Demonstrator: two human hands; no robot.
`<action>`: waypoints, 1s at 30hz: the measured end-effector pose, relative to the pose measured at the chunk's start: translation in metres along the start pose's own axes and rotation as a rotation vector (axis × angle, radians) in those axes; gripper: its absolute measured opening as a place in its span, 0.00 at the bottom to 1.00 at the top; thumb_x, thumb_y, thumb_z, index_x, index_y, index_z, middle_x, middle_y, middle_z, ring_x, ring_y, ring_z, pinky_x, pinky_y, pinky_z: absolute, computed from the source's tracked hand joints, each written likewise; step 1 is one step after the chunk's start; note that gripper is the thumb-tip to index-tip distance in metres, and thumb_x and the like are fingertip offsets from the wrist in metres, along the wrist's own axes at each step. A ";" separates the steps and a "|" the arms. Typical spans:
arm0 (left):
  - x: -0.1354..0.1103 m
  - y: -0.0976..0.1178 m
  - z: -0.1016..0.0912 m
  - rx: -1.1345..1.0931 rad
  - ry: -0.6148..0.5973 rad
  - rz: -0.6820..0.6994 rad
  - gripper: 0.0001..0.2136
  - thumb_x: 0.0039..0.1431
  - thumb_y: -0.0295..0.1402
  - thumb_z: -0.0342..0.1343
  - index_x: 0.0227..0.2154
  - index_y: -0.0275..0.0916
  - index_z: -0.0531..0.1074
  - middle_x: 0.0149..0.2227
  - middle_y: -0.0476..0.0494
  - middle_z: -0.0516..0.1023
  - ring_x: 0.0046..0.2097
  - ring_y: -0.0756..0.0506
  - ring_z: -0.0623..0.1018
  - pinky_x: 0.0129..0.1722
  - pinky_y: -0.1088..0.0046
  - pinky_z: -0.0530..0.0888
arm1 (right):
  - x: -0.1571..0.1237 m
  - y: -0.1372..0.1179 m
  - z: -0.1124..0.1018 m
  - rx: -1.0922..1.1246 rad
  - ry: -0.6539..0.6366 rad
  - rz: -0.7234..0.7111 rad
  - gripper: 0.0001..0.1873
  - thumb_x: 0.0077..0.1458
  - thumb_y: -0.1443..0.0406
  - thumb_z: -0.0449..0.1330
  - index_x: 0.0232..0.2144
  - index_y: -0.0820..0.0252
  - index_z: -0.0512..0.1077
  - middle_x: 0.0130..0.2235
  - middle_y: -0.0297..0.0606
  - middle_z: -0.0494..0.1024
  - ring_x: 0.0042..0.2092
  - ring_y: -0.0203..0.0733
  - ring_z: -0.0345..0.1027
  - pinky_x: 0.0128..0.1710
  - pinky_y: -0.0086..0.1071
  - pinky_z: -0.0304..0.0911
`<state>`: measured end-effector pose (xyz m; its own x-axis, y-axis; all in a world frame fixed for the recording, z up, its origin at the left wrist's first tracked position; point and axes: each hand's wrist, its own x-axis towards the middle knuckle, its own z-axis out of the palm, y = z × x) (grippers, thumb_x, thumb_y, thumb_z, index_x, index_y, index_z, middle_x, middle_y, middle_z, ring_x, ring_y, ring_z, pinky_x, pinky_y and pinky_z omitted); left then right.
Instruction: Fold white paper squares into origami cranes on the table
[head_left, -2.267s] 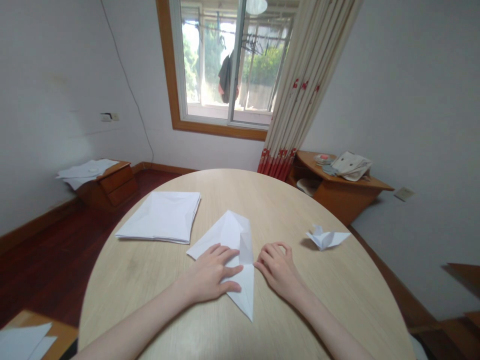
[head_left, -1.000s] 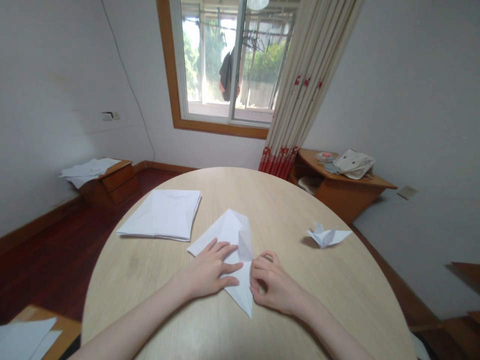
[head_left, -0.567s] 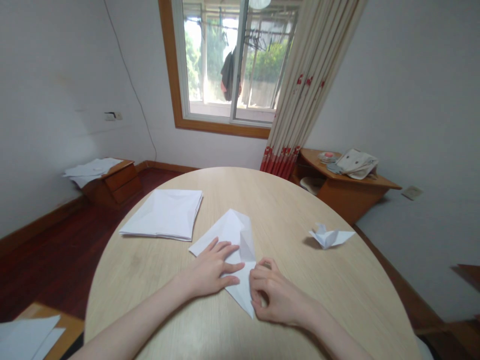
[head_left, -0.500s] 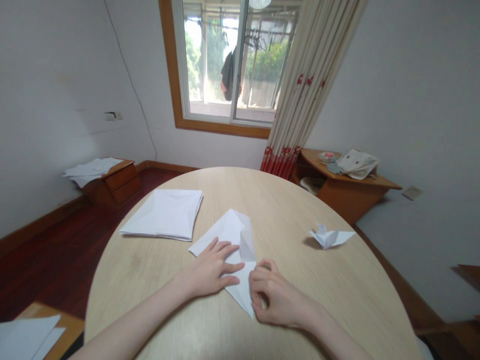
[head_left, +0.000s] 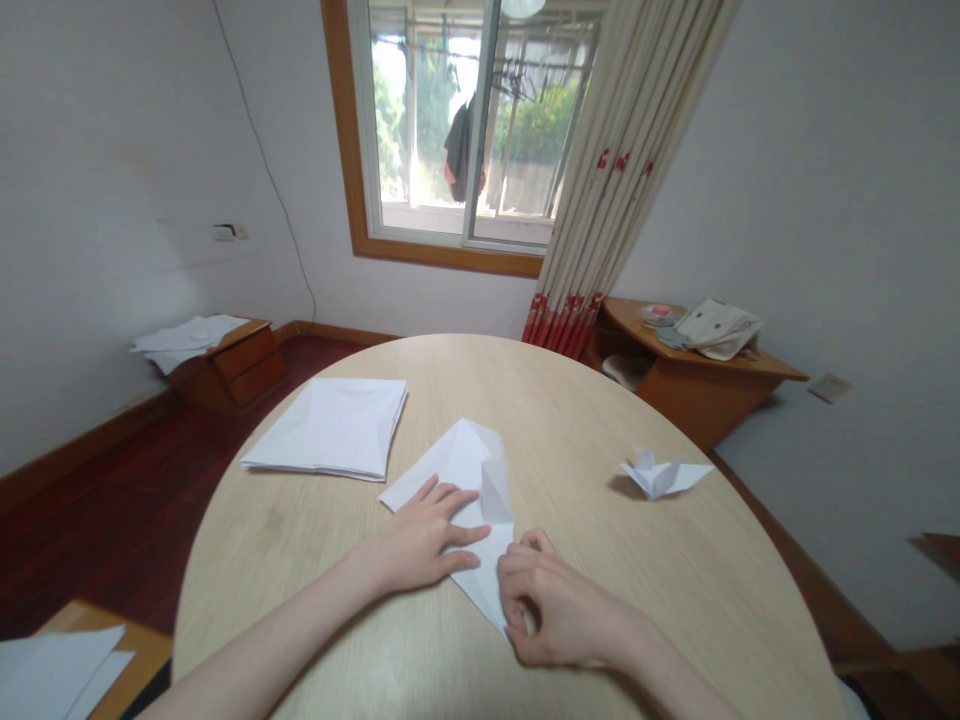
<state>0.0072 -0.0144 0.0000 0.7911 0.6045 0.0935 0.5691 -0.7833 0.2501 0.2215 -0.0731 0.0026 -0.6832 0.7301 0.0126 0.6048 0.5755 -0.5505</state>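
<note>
While your head camera looks down over the round table (head_left: 420,660), you have the folded sheet (head_left: 495,490) lying on the wood in front of you, near the middle, with one narrow point aimed toward you. Your left hand (head_left: 424,538) lies across its left part, palm down and fingers spread, resting on the paper without grasping it. Your right hand (head_left: 551,600) is curled at the sheet's lower right edge, thumb and fingers bent close to the narrow point; whether they pinch the paper or only press along the edge, you cannot tell from this angle. Up and to the left of the sheet, well apart from your fingers, you have a flat paper stack (head_left: 330,428). Over on the right side of the tabletop sits a small paper figure (head_left: 660,476) with raised, pointed folds. Beyond the table you face a window (head_left: 427,130), with a pale, red-patterned curtain (head_left: 622,170) hanging at its right.
</note>
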 end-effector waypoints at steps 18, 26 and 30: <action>-0.002 -0.002 0.004 -0.034 0.030 -0.007 0.17 0.62 0.44 0.55 0.52 0.52 0.72 0.61 0.40 0.65 0.60 0.35 0.66 0.60 0.47 0.58 | 0.000 -0.001 -0.007 -0.008 0.013 0.009 0.11 0.41 0.75 0.60 0.20 0.60 0.61 0.27 0.27 0.66 0.35 0.35 0.63 0.47 0.36 0.50; -0.003 -0.004 0.005 -0.105 0.043 -0.014 0.13 0.63 0.40 0.54 0.49 0.48 0.75 0.62 0.40 0.65 0.61 0.36 0.66 0.61 0.51 0.59 | -0.001 0.007 -0.020 -0.179 0.278 -0.018 0.08 0.60 0.66 0.55 0.27 0.59 0.66 0.33 0.35 0.71 0.39 0.42 0.64 0.47 0.42 0.54; -0.001 0.001 0.009 -0.099 0.065 -0.068 0.11 0.63 0.40 0.55 0.43 0.45 0.78 0.59 0.40 0.68 0.60 0.34 0.67 0.59 0.48 0.61 | 0.001 0.017 -0.014 -0.291 0.397 -0.057 0.07 0.62 0.68 0.53 0.31 0.59 0.68 0.34 0.37 0.72 0.39 0.41 0.64 0.46 0.40 0.54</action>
<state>0.0090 -0.0167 -0.0085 0.7331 0.6666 0.1348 0.5936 -0.7239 0.3516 0.2367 -0.0570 0.0047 -0.5441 0.7461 0.3839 0.6990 0.6561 -0.2845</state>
